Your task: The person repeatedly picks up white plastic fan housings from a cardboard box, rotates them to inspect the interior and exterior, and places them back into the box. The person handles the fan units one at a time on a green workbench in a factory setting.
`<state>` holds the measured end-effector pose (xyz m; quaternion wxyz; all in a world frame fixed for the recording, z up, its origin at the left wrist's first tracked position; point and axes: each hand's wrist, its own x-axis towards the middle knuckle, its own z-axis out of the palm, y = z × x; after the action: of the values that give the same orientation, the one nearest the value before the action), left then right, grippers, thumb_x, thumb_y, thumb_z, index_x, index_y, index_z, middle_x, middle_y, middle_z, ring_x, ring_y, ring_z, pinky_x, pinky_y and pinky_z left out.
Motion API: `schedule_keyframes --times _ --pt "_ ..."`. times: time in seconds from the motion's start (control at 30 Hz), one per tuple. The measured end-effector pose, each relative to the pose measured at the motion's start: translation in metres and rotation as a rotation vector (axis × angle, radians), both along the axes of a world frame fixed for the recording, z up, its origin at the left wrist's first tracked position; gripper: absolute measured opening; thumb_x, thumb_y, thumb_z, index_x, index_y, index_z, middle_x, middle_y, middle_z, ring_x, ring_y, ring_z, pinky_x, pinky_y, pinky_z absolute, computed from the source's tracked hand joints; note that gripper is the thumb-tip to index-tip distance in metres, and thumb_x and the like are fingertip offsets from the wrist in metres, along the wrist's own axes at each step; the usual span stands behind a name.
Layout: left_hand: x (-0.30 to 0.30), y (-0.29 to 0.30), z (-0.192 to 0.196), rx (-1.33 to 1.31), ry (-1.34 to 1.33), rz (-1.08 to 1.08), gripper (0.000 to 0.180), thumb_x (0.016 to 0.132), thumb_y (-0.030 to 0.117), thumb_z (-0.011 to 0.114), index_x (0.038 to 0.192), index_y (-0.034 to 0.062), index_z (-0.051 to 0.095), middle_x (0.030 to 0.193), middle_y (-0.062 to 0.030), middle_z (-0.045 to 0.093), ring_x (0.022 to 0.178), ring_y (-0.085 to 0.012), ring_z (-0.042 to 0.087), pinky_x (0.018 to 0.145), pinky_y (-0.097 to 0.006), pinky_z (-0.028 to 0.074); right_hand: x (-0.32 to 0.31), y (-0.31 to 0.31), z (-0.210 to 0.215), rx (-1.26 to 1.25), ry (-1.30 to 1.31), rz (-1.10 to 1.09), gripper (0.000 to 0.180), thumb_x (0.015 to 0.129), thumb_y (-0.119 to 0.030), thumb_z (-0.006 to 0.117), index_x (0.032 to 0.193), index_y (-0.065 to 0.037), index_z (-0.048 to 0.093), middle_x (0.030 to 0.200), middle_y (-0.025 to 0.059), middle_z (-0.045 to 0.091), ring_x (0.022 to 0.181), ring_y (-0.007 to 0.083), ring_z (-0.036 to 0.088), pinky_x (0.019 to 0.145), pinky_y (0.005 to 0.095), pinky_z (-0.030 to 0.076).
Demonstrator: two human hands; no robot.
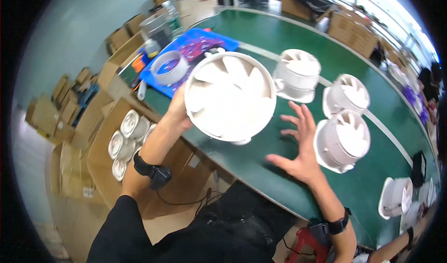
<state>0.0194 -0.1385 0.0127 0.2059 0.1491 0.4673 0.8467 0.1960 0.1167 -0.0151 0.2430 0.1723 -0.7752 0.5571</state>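
Fingers of our left hand (179, 111) grip the white round fan housing (230, 96) by its rim, lifted off the green table (260, 160). Our right hand (300, 144), spread open and empty, hovers just beside it; we should steady the far rim before turning it.

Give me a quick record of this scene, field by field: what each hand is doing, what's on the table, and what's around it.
left hand: grips white round fan housing, lifted above the table
right hand: open, fingers spread, holding nothing, over green table
on table: three more white fan units, blue tray with white ring
left of table: cardboard box holding similar parts
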Motion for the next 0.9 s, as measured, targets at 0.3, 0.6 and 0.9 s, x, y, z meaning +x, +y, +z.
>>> schedule_keyframes --times 0.3,0.6,0.9 --pt "0.029 0.118 0.067 -0.604 0.417 -0.456 0.042 0.100 0.031 0.043 0.124 -0.0001 0.058 0.115 -0.0108 0.065 0.098 -0.0162 0.064 0.085 -0.028 0.051 0.024 0.016 0.002 -0.056 -0.197 -0.211 0.138 0.052 -0.029 0.093 0.148 0.000 -0.002 0.148 0.0193 0.023 0.137 0.0300 0.031 0.113 0.0407 0.027" --pt "-0.022 0.148 0.028 -0.526 0.822 -0.421 0.047 0.097 0.029 0.047 0.136 0.0031 0.044 0.133 -0.0162 0.051 0.119 -0.0228 0.051 0.104 -0.034 0.038 0.010 0.016 -0.009 -0.659 -0.177 -0.065 0.103 0.075 -0.039 0.077 0.148 -0.002 0.014 0.143 0.0162 0.035 0.132 0.0253 0.038 0.111 0.0371 0.028" --pt "-0.015 0.156 -0.013 -0.006 0.323 -0.656 0.070 0.095 0.053 0.030 0.145 0.0034 0.031 0.132 -0.0161 0.051 0.121 -0.0235 0.051 0.104 -0.036 0.039 0.007 0.010 -0.007 -0.650 -0.336 -0.077 0.102 0.078 -0.053 0.071 0.148 -0.001 0.017 0.142 0.0166 0.038 0.133 0.0259 0.038 0.109 0.0355 0.029"
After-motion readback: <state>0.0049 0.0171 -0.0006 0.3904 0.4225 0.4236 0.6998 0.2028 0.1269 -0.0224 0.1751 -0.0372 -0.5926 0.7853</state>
